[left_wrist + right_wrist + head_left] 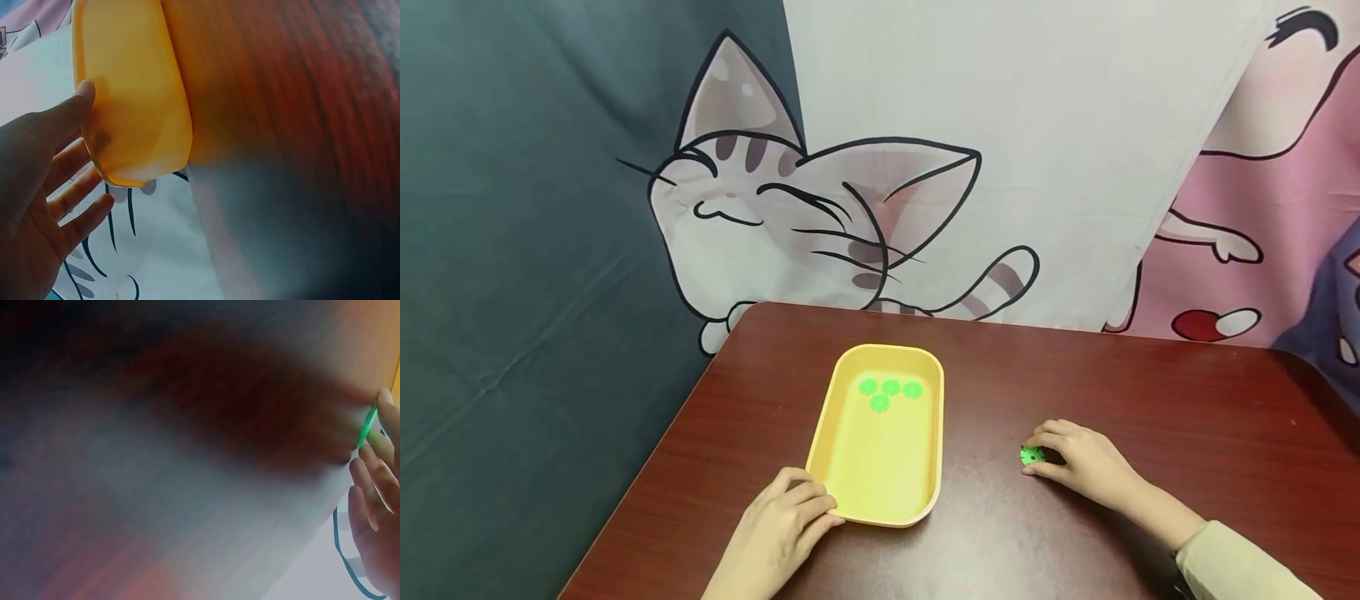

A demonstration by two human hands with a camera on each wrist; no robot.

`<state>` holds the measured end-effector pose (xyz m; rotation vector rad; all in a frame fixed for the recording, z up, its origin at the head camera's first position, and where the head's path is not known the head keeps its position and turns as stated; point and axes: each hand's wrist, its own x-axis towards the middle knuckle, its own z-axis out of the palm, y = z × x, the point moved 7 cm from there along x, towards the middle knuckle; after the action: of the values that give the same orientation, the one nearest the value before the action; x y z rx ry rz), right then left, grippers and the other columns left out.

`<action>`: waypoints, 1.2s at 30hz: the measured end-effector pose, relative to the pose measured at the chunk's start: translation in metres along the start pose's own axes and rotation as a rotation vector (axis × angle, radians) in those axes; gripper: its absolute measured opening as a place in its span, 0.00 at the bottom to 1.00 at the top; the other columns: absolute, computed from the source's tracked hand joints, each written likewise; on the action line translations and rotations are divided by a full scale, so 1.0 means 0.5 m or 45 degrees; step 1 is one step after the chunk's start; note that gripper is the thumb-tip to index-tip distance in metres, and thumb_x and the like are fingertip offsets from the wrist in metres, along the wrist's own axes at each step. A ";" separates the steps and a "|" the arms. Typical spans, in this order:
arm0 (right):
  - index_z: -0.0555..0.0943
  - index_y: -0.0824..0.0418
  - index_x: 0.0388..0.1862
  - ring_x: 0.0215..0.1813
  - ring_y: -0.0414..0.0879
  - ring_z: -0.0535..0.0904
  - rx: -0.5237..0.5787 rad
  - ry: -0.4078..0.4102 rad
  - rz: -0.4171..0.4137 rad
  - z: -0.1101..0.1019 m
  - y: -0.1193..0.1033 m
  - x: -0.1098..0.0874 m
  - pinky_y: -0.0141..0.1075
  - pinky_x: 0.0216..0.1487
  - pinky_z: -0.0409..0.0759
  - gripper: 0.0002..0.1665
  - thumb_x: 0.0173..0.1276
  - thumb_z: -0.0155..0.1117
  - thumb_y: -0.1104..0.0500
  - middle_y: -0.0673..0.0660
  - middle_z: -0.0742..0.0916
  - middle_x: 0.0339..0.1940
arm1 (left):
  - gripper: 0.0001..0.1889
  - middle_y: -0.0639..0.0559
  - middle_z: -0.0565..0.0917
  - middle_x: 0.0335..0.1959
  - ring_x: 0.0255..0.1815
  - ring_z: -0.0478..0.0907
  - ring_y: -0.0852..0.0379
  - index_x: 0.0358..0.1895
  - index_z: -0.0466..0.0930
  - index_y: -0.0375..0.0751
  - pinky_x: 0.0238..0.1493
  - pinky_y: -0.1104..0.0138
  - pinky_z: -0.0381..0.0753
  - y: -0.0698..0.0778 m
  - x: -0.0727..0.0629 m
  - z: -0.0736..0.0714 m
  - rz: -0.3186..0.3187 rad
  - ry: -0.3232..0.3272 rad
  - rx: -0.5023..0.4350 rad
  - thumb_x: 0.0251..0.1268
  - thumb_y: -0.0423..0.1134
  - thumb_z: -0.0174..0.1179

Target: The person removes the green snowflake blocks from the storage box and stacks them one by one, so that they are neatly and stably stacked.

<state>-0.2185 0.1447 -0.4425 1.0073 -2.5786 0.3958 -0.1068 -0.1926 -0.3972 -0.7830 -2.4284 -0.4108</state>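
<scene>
A yellow plastic tray (887,492) lies lengthwise on the table. My left hand (778,525) holds its near left corner, thumb at the front rim and fingertips on the side rim; in the left wrist view the thumb (86,94) overlaps the tray wall (137,81). To the right of the tray, my right hand (1086,460) pinches a green notched disc (1032,455) between thumb and fingers, close over the tabletop. The right wrist view shows that disc (367,424) edge-on at the fingertips. Several similar green discs (880,403) lie flat toward the tray's far end.
The dark red-brown wooden table (1150,392) reaches back to a hanging cloth (1037,100) printed with a cartoon cat. A dark green cloth area (550,250) is beyond the table's left edge.
</scene>
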 end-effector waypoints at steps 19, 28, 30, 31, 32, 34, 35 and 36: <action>0.82 0.45 0.31 0.35 0.32 0.76 0.022 -0.019 -0.004 0.004 -0.013 0.003 0.33 0.32 0.78 0.13 0.47 0.75 0.44 0.37 0.79 0.33 | 0.06 0.68 0.78 0.28 0.41 0.71 0.62 0.26 0.81 0.55 0.44 0.73 0.73 -0.001 -0.001 0.000 -0.017 -0.007 -0.020 0.48 0.43 0.71; 0.82 0.49 0.36 0.32 0.31 0.74 0.016 -0.009 -0.139 -0.009 -0.025 0.019 0.31 0.30 0.75 0.17 0.49 0.74 0.45 0.38 0.80 0.32 | 0.06 0.68 0.78 0.28 0.42 0.71 0.63 0.26 0.80 0.55 0.44 0.74 0.73 -0.002 -0.003 0.002 -0.021 -0.008 -0.024 0.50 0.43 0.70; 0.82 0.50 0.37 0.33 0.33 0.76 0.011 0.006 -0.191 -0.018 -0.031 0.031 0.32 0.32 0.77 0.18 0.49 0.74 0.46 0.40 0.81 0.32 | 0.06 0.68 0.78 0.28 0.42 0.71 0.63 0.26 0.80 0.55 0.44 0.74 0.73 -0.001 -0.004 0.003 -0.019 -0.014 -0.021 0.50 0.43 0.70; 0.82 0.51 0.38 0.34 0.34 0.78 0.005 0.014 -0.211 -0.024 -0.034 0.039 0.32 0.32 0.77 0.17 0.50 0.74 0.47 0.41 0.81 0.33 | 0.06 0.68 0.78 0.28 0.42 0.71 0.63 0.26 0.80 0.55 0.44 0.74 0.73 -0.001 -0.004 0.003 -0.016 -0.015 -0.017 0.50 0.43 0.70; 0.83 0.52 0.39 0.35 0.36 0.79 -0.003 0.018 -0.226 -0.029 -0.036 0.049 0.33 0.34 0.78 0.18 0.50 0.74 0.48 0.42 0.82 0.34 | 0.06 0.68 0.78 0.28 0.42 0.71 0.63 0.26 0.80 0.55 0.45 0.74 0.73 0.000 -0.005 0.002 -0.013 -0.015 -0.011 0.50 0.43 0.70; 0.83 0.53 0.41 0.38 0.38 0.80 -0.027 0.024 -0.245 -0.040 -0.043 0.072 0.36 0.36 0.80 0.18 0.51 0.73 0.50 0.44 0.83 0.36 | 0.06 0.68 0.78 0.28 0.41 0.71 0.63 0.26 0.80 0.55 0.45 0.73 0.73 0.001 -0.004 0.001 -0.010 -0.011 -0.005 0.49 0.43 0.70; 0.83 0.54 0.42 0.39 0.39 0.81 -0.037 0.025 -0.247 -0.045 -0.047 0.085 0.37 0.37 0.81 0.19 0.52 0.73 0.50 0.45 0.83 0.37 | 0.06 0.68 0.78 0.28 0.41 0.71 0.63 0.26 0.81 0.55 0.44 0.73 0.73 0.002 -0.004 0.000 -0.010 -0.011 -0.001 0.49 0.43 0.70; 0.82 0.54 0.43 0.40 0.40 0.81 -0.041 0.026 -0.244 -0.049 -0.050 0.098 0.38 0.39 0.81 0.19 0.52 0.73 0.51 0.45 0.83 0.38 | 0.06 0.68 0.78 0.28 0.41 0.71 0.63 0.26 0.81 0.55 0.44 0.73 0.73 0.002 -0.003 0.000 -0.011 -0.011 0.002 0.49 0.43 0.70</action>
<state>-0.2295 0.1069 -0.3968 1.2192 -2.4343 0.3112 -0.1049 -0.1924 -0.3979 -0.7750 -2.4406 -0.4098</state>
